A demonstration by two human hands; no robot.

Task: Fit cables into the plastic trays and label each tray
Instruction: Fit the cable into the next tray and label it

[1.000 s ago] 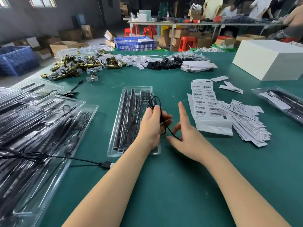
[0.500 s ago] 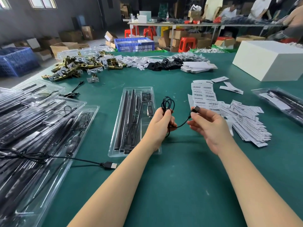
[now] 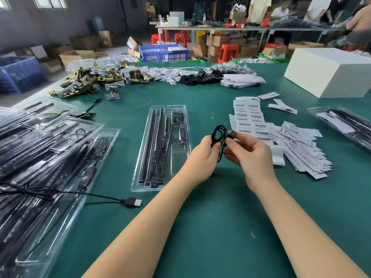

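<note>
A clear plastic tray (image 3: 140, 157) lies lengthwise on the green table, holding black strips and a small remote. Just right of it my left hand (image 3: 202, 157) grips a coiled black cable (image 3: 218, 133), its loops sticking up above my fingers. My right hand (image 3: 249, 155) pinches the cable's USB plug (image 3: 232, 134) right beside the coil. A sheet of barcode labels (image 3: 249, 119) lies behind my right hand, with a heap of loose labels (image 3: 301, 149) to its right.
Stacked filled trays (image 3: 44, 149) cover the left side, and a loose USB cable (image 3: 130, 202) trails out from them. Brass hardware (image 3: 94, 81) lies at the back left. At the right are a white box (image 3: 329, 71) and another tray (image 3: 345, 125). People stand at a far table.
My right hand picked up the cable's plug end and brought it in next to the coil. My left hand lifted the coil slightly and moved right of the tray.
</note>
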